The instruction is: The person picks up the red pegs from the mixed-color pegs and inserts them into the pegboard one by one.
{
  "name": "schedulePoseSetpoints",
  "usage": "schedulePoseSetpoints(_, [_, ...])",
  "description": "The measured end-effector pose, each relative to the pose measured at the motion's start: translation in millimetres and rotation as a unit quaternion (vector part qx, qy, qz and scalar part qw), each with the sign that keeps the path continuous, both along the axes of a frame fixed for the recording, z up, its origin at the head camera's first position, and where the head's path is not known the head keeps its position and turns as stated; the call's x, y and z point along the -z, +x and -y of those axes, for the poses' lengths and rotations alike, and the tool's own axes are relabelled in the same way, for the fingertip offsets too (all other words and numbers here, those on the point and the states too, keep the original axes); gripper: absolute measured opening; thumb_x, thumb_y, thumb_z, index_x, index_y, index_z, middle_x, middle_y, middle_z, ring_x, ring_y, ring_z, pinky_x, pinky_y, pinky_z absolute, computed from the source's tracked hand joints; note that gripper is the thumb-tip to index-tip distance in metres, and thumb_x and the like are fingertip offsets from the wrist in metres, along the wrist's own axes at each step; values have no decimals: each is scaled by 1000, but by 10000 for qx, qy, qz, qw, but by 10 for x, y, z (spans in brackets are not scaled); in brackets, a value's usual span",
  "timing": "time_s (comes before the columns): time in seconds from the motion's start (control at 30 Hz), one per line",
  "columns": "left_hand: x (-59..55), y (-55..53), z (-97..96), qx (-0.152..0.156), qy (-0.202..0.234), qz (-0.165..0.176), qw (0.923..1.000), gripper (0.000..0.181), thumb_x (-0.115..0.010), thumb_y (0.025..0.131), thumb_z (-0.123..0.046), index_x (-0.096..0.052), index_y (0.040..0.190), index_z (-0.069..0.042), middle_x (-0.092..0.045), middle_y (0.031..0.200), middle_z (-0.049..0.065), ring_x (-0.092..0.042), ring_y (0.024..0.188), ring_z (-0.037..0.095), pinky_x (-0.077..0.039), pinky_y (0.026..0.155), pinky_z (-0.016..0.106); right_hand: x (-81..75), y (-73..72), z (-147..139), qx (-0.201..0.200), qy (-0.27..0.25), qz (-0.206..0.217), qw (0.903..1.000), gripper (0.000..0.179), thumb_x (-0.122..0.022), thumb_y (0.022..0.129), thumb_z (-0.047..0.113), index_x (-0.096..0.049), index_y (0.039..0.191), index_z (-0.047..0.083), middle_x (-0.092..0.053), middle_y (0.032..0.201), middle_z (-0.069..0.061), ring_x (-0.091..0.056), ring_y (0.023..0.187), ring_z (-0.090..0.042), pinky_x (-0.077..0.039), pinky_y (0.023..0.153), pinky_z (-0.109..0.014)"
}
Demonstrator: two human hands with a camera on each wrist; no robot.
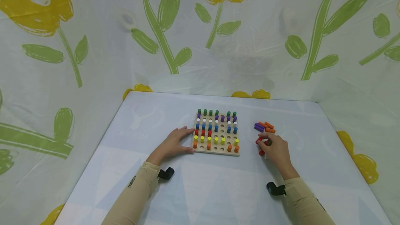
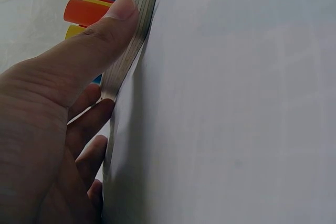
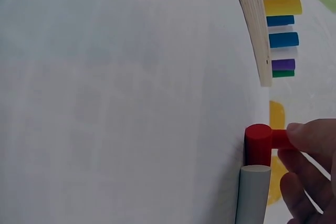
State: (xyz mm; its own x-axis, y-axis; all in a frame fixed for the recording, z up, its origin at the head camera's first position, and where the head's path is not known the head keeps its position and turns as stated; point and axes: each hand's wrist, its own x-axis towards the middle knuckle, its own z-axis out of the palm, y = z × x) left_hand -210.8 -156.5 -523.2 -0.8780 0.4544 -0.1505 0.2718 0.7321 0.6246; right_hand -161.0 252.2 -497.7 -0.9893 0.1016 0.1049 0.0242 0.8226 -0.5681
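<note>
A wooden pegboard [image 1: 215,152] holds rows of green, purple, white, blue, red, yellow and orange pegs, with some holes bare. My left hand [image 1: 173,144] rests against its left side, thumb and fingers spread apart. In the left wrist view the thumb [image 2: 123,11] touches the board's layered edge [image 2: 126,59]. To the right of the board, my right hand [image 1: 276,148] pinches a red peg [image 3: 281,138] between thumb and fingers. Another red peg [image 3: 258,148] and a white peg [image 3: 254,195] lie close by in the right wrist view, partly hidden by the hand in the head view.
Purple pegs [image 1: 259,127] and several orange pegs [image 1: 270,130] lie loose just beyond my right hand. Everything rests on a pale patterned tabletop [image 1: 212,190]. A flower-printed sheet [image 1: 200,61] hangs behind the table and at both sides.
</note>
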Motion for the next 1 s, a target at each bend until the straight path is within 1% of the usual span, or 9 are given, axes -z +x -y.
schedulePoseSetpoints(0.17, [-12, 3, -1, -2, 21, -1, 10000, 93, -84, 80, -52, -41, 157, -23, -35, 164, 6, -21, 155, 26, -8, 128, 47, 11, -4, -11, -12, -2, -32, 10000, 28, -75, 92, 18, -72, 118, 6, -72, 94, -13, -60, 92, -32, -39, 82, -48])
schedulePoseSetpoints(0.37, [-15, 4, -1, -2, 13, 4, 10000, 93, -84, 80, -51, -42, 157, -23, -34, 164, 7, -21, 155, 26, -7, 128, 46, 20, -1, -16, 2, 3, -31, 10000, 28, -76, 92, 18, -73, 117, 6, -72, 93, -12, -62, 93, -33, -42, 82, -48])
schedulePoseSetpoints(0.53, [-12, 2, 1, 32, 10, -46, 10000, 93, -84, 80, -52, -42, 157, -22, -35, 164, 7, -21, 155, 26, -7, 128, 46, 18, -6, -22, -33, -3, -37, 10000, 29, -75, 93, 18, -72, 118, 6, -72, 93, -12, -61, 94, -33, -40, 82, -48])
schedulePoseSetpoints(0.67, [-17, 4, 2, 41, 17, -35, 10000, 93, -84, 80, -51, -42, 157, -21, -35, 163, 8, -21, 155, 26, -7, 128, 46, 7, -3, -18, -69, 7, -52, 10000, 29, -75, 93, 18, -72, 118, 5, -73, 93, -12, -62, 92, -32, -40, 80, -46])
schedulePoseSetpoints(0.87, [-28, 9, 0, 52, -1, -21, 10000, 92, -84, 80, -51, -42, 157, -20, -35, 163, 8, -21, 155, 26, -8, 128, 46, -1, -8, -11, -81, 57, -123, 9999, 28, -74, 93, 17, -72, 117, 4, -73, 96, -13, -61, 91, -32, -38, 82, -48])
schedulePoseSetpoints(1.0, [-27, 6, 2, 74, 2, -43, 10000, 93, -84, 80, -50, -42, 157, -20, -36, 163, 7, -21, 155, 26, -7, 128, 45, -11, -7, 0, -50, 87, -101, 9999, 27, -75, 93, 17, -72, 117, 4, -73, 97, -13, -60, 89, -31, -37, 80, -46])
